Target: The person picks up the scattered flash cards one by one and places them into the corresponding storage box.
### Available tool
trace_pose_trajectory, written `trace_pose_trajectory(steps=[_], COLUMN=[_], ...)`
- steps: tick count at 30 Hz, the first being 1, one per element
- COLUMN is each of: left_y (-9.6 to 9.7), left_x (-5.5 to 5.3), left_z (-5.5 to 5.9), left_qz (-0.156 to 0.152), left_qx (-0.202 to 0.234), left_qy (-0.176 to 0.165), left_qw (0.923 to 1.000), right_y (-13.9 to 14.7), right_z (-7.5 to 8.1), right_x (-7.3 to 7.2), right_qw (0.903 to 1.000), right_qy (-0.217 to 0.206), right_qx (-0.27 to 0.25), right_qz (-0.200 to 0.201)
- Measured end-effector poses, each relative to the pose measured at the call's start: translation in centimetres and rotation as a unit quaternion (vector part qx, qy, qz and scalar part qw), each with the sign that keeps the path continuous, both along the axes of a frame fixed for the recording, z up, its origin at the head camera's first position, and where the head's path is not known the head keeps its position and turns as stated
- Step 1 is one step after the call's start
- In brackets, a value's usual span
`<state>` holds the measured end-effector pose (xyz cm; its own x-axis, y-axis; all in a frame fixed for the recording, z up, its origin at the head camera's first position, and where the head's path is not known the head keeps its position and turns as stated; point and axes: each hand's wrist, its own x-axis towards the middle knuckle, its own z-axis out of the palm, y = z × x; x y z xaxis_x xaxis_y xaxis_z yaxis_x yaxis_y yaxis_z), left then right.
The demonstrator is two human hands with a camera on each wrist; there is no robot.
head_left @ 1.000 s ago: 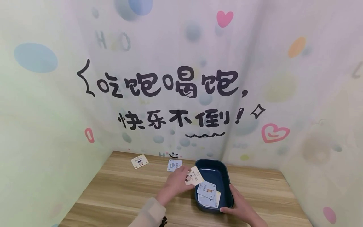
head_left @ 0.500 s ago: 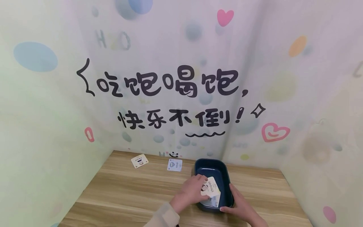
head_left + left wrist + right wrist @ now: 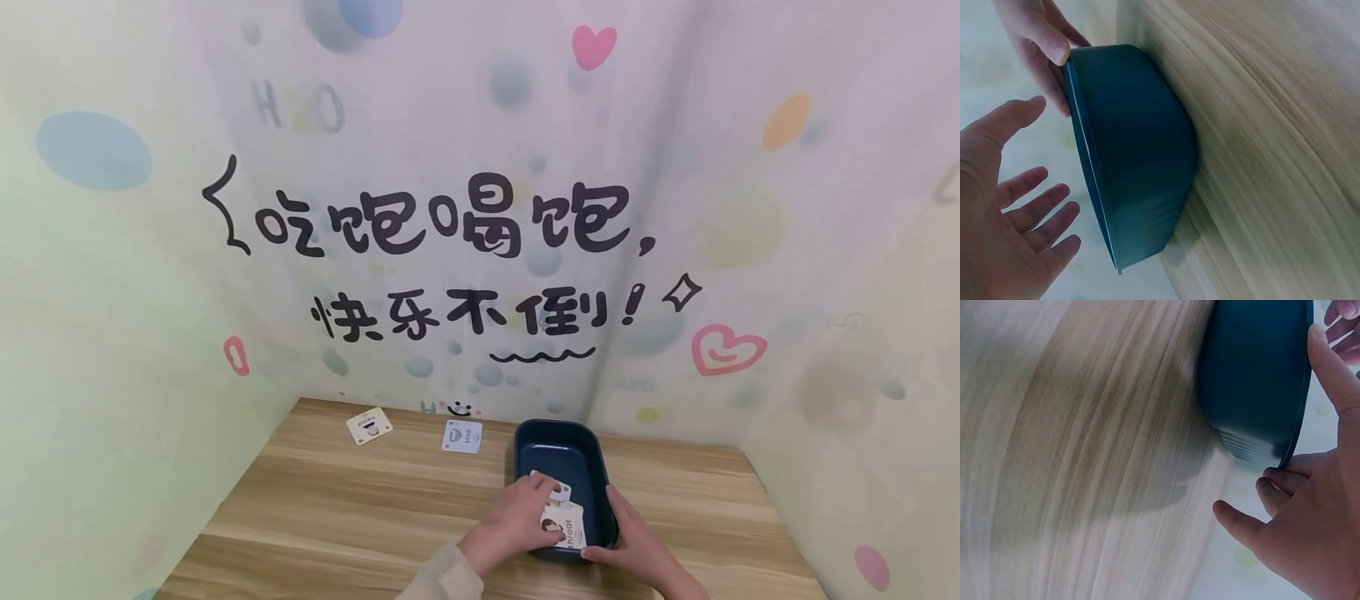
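A dark blue rectangular bin [image 3: 558, 457] stands on the wooden table, with several word cards inside at its near end. On top there lies the white "throat" card [image 3: 572, 527], and part of another card [image 3: 562, 493] shows behind it. My left hand [image 3: 513, 512] is over the bin's left side, above these cards. In the left wrist view its fingers are spread and relaxed, and nothing is between them. My right hand [image 3: 637, 537] grips the bin's near right corner, its thumb on the near rim and its fingers along the right side [image 3: 1316, 512].
Near the back of the table [image 3: 337, 500] lie a "head" card [image 3: 370, 427] at the left and a "soup" card [image 3: 462, 437] left of the bin. A printed curtain [image 3: 480, 125] with large lettering rises behind the table.
My left hand carried the "throat" card rightward into the bin and let it go on the pile. My right hand stayed on the bin.
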<state>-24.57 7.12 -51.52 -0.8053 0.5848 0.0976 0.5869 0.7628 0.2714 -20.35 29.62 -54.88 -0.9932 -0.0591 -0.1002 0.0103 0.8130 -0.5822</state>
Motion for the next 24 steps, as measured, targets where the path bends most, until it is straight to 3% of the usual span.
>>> trace_pose_trajectory(steps=[5,12,20,24], left_y=[-0.8,-2.4,-5.0,-6.9], left_x=[-0.6,-2.1,-5.3,-7.2], left_z=[-0.1,-0.1,-0.7,-0.6], left_qz=[0.016,0.053,0.103,0.111], left_qx=[0.027,0.033,0.026,0.040], left_qy=[0.009,0.011,0.004,0.009], left_qw=[0.9995,0.9980,0.9944,0.9930], right_y=[0.0,0.0,0.0,-0.1], right_z=[0.1,0.2,0.2,0.1], right_x=[0.2,0.2,0.2,0.1], right_qw=[1.0000,1.0000,1.0000,0.9999], right_qy=[0.006,0.005,0.004,0.010], right_qx=[-0.003,0.001,0.004,0.003], right_qz=[-0.001,-0.001,-0.001,0.003])
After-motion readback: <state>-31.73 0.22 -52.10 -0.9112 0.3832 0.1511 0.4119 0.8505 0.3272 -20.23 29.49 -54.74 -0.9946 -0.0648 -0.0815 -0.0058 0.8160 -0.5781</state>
